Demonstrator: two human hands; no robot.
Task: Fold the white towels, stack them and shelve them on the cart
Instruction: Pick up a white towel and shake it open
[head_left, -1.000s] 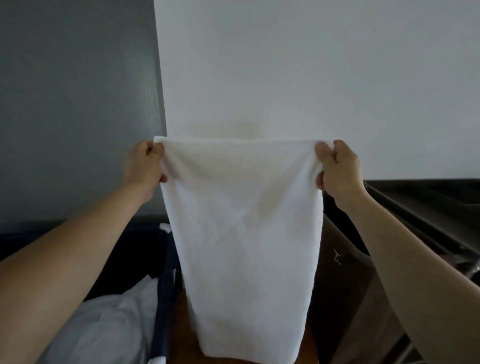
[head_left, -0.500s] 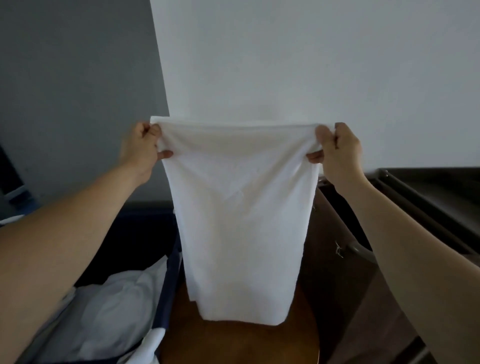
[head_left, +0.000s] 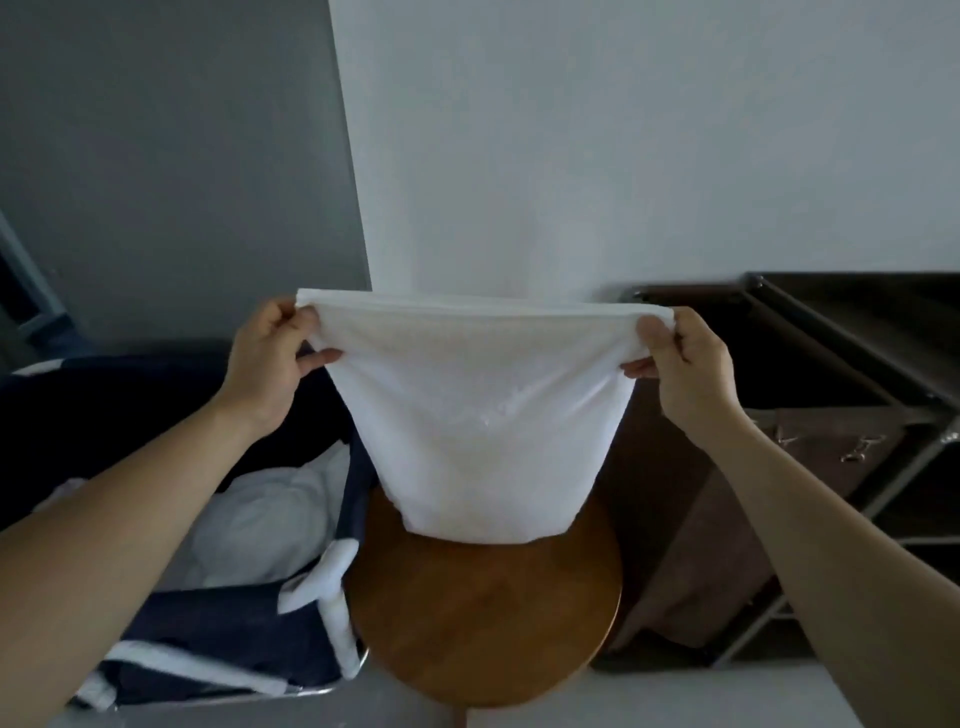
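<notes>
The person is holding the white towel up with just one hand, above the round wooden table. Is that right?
Not quite. Two hands hold it, not one: the left hand pinches one top corner of the white towel and the right hand pinches the other. The towel does hang above the round wooden table. The head view shows this.

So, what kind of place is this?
Probably an indoor laundry or housekeeping corner: a navy fabric hamper holding white linen, a dark metal shelving cart, and a round brown wooden stool below the white towel.
</notes>
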